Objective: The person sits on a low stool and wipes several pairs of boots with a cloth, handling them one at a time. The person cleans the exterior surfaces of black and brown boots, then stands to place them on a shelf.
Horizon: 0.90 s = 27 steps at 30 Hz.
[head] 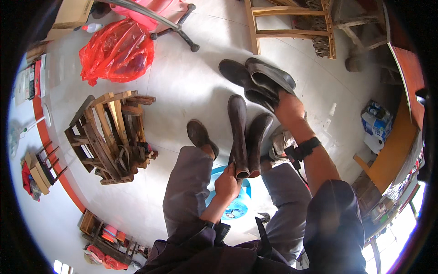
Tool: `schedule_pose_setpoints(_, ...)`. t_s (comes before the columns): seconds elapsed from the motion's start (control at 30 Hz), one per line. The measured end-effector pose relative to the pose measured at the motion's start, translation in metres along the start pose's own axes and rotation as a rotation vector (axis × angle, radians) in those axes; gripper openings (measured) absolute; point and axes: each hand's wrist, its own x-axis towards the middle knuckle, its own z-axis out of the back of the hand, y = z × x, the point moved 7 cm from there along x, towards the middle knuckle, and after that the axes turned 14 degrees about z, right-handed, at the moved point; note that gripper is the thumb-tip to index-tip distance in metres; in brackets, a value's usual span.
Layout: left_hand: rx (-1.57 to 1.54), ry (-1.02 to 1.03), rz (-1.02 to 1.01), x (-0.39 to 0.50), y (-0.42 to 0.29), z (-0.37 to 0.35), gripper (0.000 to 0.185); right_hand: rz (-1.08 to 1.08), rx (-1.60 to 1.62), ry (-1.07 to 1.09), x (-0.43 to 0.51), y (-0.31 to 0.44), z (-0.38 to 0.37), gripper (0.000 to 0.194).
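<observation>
My left hand [226, 185] grips the open top of a tall brown boot [236, 137], whose foot points away from me. A matching brown boot [259, 140] lies right beside it. Farther out, my right hand [290, 108] is on a cluster of black boots, its fingertips partly hidden among them. One black boot [285, 77] shows its wide opening. A dark boot foot [234, 72] sticks out to the left, and a ridged sole [260, 98] shows beneath.
A blue plastic stool [236, 207] is between my legs. To the left stands a small wooden chair or rack [109, 137], with a red plastic bag [118, 53] beyond it. A wooden frame [291, 32] is at the top; a wrapped bottle pack [376, 120] sits at right.
</observation>
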Motion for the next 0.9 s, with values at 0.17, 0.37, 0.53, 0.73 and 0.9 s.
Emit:
schedule_pose_setpoints(0.17,0.011,-0.050,0.084,0.010,0.010,0.006,0.054,-0.006,-0.032,0.052,0.015,-0.016,-0.002,0.023)
schedule_pose_setpoints(0.37,0.117,-0.034,-0.133,-0.005,-0.004,0.069,0.023,-0.112,0.023,-0.057,-0.093,-0.026,0.058,0.020)
schedule_pose_setpoints(0.53,0.167,-0.143,-0.244,-0.070,-0.003,0.152,0.011,-0.263,0.067,-0.131,-0.218,-0.046,0.090,0.015)
schedule_pose_setpoints(0.73,-0.081,-0.329,-0.225,-0.140,0.065,0.270,0.017,-0.359,-0.028,-0.053,-0.327,-0.070,0.115,0.018)
schedule_pose_setpoints(0.9,-0.132,-0.379,-0.204,-0.195,0.112,0.337,0.022,-0.276,-0.190,-0.067,-0.410,-0.067,0.170,0.015)
